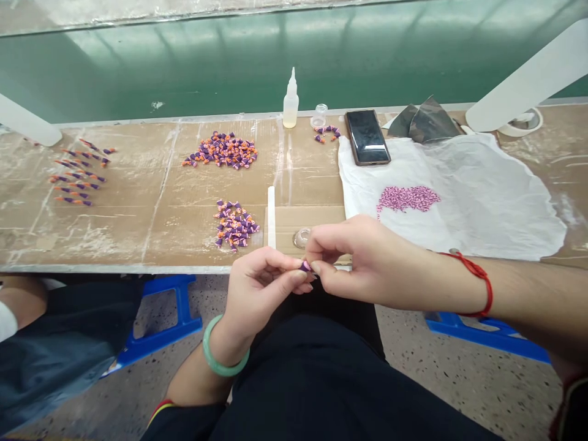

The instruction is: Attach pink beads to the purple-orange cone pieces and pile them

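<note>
My left hand [257,285] and my right hand [362,260] meet in front of the table's near edge, above my lap. Both pinch one small purple piece [305,266] between their fingertips. A green bangle sits on my left wrist and a red cord on my right wrist. Just beyond the hands a pile of small purple and orange pieces [235,225] lies on the brown table [151,220]. A white strip [271,217] and a small clear cap [302,237] lie beside that pile.
A larger purple and orange pile [223,150] lies farther back, with rows of assembled pieces [78,174] at the left. A glue bottle [290,101], a phone [366,136] and a white sheet [482,202] with pink beads [407,199] are at the right. Another person sits at my left [41,349].
</note>
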`<act>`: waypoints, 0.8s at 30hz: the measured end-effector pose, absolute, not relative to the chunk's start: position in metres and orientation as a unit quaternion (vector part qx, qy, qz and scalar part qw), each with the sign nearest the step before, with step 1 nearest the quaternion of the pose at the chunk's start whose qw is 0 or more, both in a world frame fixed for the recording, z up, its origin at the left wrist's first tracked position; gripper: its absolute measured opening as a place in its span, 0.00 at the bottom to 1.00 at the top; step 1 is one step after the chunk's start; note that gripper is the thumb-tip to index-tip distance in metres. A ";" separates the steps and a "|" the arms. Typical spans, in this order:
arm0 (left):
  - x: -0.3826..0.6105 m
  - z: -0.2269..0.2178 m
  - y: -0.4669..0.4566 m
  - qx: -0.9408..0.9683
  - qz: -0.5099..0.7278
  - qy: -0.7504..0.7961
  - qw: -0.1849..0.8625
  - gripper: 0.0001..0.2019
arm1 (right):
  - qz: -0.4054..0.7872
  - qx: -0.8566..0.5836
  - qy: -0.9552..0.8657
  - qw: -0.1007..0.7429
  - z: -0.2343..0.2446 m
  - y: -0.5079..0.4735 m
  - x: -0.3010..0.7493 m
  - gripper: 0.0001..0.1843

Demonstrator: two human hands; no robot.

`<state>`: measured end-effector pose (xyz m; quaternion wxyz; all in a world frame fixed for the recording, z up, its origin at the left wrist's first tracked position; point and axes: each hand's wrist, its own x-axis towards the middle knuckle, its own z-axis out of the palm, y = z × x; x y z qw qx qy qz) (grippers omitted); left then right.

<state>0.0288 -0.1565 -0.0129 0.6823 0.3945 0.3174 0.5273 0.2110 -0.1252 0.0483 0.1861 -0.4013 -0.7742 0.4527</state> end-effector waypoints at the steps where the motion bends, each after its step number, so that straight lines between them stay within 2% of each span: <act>1: 0.030 -0.013 -0.156 0.375 0.522 0.316 0.698 0.05 | 0.461 -0.405 -0.768 0.183 0.049 -0.125 0.212 0.07; 6: 0.031 -0.008 -0.159 0.319 0.509 0.313 0.736 0.07 | 0.479 -0.424 -0.745 0.191 0.054 -0.124 0.214 0.08; 12: 0.033 -0.005 -0.163 0.343 0.530 0.322 0.706 0.06 | 0.396 -0.404 -0.789 0.239 0.056 -0.127 0.216 0.08; 24: 0.034 -0.004 -0.166 0.389 0.541 0.329 0.669 0.05 | 0.453 -0.400 -0.764 0.226 0.055 -0.129 0.217 0.07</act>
